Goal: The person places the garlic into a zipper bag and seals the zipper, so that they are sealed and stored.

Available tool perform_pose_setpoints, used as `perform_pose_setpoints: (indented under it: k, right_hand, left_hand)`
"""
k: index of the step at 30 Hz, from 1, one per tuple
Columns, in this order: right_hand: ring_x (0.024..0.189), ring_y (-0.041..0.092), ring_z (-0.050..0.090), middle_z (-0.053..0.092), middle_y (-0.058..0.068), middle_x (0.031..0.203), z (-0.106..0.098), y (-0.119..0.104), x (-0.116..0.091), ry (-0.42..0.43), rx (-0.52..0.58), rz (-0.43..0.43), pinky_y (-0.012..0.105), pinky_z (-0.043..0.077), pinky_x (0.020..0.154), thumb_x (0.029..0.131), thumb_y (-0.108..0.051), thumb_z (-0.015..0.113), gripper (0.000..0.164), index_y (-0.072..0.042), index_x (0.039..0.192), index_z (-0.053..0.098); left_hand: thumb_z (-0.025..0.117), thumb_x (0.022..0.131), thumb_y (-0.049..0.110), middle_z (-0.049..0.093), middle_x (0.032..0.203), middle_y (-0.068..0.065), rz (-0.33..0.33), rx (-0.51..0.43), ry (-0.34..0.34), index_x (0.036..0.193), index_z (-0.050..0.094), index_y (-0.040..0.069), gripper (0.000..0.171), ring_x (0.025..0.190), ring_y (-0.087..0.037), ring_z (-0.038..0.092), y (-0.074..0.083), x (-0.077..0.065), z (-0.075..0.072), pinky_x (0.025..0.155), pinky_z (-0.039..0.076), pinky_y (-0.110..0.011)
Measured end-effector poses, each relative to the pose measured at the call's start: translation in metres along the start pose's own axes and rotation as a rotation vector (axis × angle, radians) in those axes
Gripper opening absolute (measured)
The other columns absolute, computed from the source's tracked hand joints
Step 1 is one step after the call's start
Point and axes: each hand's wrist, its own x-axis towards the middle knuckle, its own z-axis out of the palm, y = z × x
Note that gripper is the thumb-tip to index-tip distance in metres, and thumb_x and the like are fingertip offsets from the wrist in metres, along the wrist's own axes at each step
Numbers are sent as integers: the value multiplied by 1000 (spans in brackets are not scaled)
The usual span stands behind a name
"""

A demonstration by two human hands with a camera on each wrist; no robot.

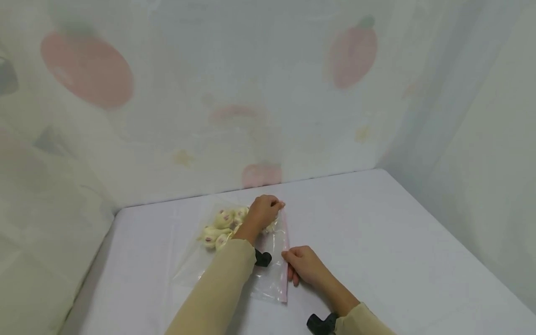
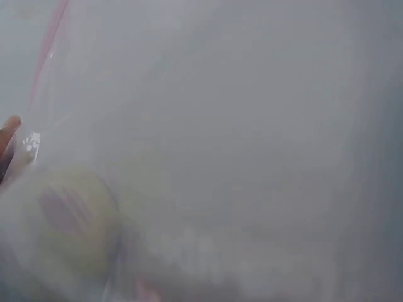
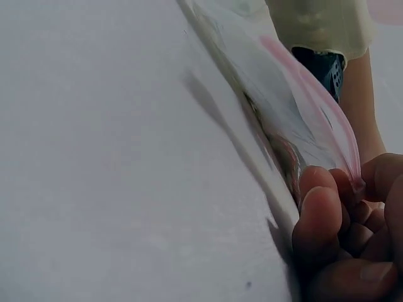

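A clear plastic zip bag with a pink zip strip lies on the white table, its mouth edge facing right. Inside are several pale yellow-green, rounded lumps with pinkish-purple marks; one marked lump shows blurred through the film in the left wrist view. Reaching across the bag, my left hand pinches the far end of the strip. My right hand pinches the same strip nearer to me. In the right wrist view, the pink edge runs up from between thumb and fingers, its two sides parted.
The white table meets a pale curtain printed with red fruit at its back edge. More pale fabric hangs on the right and left. Black wrist devices sit under both sleeves.
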Motion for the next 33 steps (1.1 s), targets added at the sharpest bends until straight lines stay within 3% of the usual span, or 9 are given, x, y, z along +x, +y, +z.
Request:
perform_pose_setpoints:
  k: [5, 11, 15, 22, 27, 33]
  right_hand:
    - [36, 9, 52, 57, -1, 49, 2, 3, -8, -33, -16, 1, 21, 30, 39, 100, -30, 53, 41, -7, 68, 61]
    - [35, 8, 51, 57, -2, 48, 3, 4, -19, -28, -39, 7, 21, 29, 38, 100, -31, 53, 41, -7, 67, 60]
    - [36, 8, 51, 57, -3, 49, 3, 3, -30, -66, -48, 9, 21, 30, 39, 100, -34, 53, 43, -7, 67, 60]
    - [36, 8, 53, 58, -5, 47, 6, 1, -46, -102, -142, -32, 21, 34, 39, 101, -38, 52, 46, -12, 63, 58]
    - [35, 8, 53, 58, -6, 46, 4, -1, -52, -170, -156, -84, 23, 39, 39, 100, -39, 52, 48, -12, 61, 58]
    - [34, 9, 54, 58, -2, 47, 6, 0, -55, -298, -73, -71, 21, 39, 41, 98, -34, 55, 44, -9, 63, 58]
  left_hand:
    - [60, 97, 41, 62, 70, 3, -30, -25, -4, 84, 68, 20, 26, 63, -15, 54, 0, 1, 3, 59, 45, -31]
    - [59, 98, 42, 62, 69, 3, 2, -35, -26, 88, 69, 20, 27, 62, -14, 53, 0, 4, 6, 59, 46, -31]
    - [60, 98, 41, 60, 67, 2, -17, -53, -24, 88, 69, 20, 25, 61, -15, 53, 0, 2, 6, 60, 45, -32]
    - [59, 98, 41, 58, 64, 1, -23, -80, -22, 85, 67, 20, 27, 57, -15, 51, 1, 1, 3, 58, 45, -33]
    - [58, 98, 42, 57, 64, 1, -15, -92, -3, 84, 67, 19, 28, 57, -15, 50, 0, -2, -1, 59, 45, -33]
    - [59, 98, 43, 59, 64, 1, -34, -106, 8, 84, 69, 20, 28, 58, -15, 51, -7, -9, -2, 60, 45, -33]
